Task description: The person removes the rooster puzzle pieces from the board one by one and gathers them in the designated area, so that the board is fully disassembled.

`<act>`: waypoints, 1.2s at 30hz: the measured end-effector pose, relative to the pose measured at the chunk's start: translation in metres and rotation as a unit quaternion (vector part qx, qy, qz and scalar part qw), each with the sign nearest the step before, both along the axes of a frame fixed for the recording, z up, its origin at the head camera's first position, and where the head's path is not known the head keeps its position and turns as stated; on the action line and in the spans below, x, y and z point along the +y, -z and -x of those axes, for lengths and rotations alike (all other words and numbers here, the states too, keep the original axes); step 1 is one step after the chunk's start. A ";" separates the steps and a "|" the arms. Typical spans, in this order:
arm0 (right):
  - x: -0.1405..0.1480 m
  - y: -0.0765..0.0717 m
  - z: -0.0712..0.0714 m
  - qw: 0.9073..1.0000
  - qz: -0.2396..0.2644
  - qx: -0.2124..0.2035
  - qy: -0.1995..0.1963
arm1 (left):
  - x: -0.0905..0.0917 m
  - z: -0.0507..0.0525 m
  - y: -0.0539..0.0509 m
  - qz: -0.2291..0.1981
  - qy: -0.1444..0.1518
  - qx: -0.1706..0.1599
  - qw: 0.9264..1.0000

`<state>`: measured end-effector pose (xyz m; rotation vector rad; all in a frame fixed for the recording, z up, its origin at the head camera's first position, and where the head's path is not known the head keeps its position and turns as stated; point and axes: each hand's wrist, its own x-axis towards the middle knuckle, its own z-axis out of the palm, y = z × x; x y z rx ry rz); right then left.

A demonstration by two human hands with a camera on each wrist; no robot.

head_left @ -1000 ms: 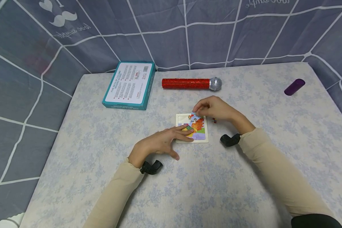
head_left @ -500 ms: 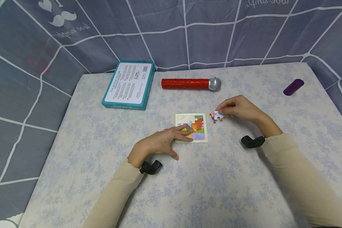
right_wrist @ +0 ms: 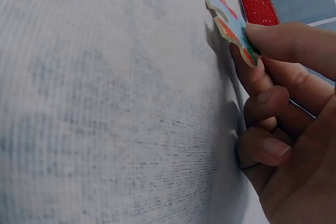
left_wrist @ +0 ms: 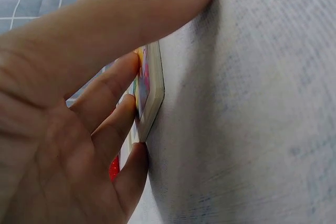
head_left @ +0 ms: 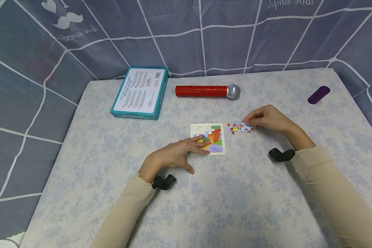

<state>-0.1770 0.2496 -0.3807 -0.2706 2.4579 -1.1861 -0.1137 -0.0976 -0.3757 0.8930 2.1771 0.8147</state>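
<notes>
A small jigsaw puzzle (head_left: 217, 146) in a pale square frame lies mid-table, its upper left part bare of pieces. My left hand (head_left: 178, 151) rests on it with spread fingers, the thumb out over the tablecloth. To the right of the frame, my right hand (head_left: 271, 119) pinches a light blue puzzle piece (head_left: 245, 127) between thumb and forefinger. In the right wrist view that piece (right_wrist: 231, 22) is tilted, just above the cloth, with orange and green on it. A second colourful piece (head_left: 232, 128) lies between the frame and the held piece.
Behind the puzzle lies a red glittery microphone (head_left: 201, 91) with a silver head. A teal and white box (head_left: 141, 91) sits at the back left, and a purple cylinder (head_left: 318, 95) lies at the far right. A blue-grey checked curtain (head_left: 229, 44) hangs behind the table.
My right hand has carried the light blue piece from the frame's top edge rightward, past the loose piece, uncovering that piece. The left hand has stayed in place on the puzzle.
</notes>
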 end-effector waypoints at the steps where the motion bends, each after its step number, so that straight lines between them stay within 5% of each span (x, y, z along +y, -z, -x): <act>1: 0.000 0.000 0.000 1.000 0.000 0.001 0.000 | 0.000 0.000 0.000 0.002 0.001 0.004 1.000; 11: -0.003 0.002 0.001 1.000 -0.012 0.016 0.000 | 0.001 -0.003 -0.001 0.021 0.008 0.029 0.999; 36: -0.008 0.003 0.001 0.998 -0.048 0.041 0.011 | 0.000 0.000 -0.002 0.017 0.009 0.023 1.000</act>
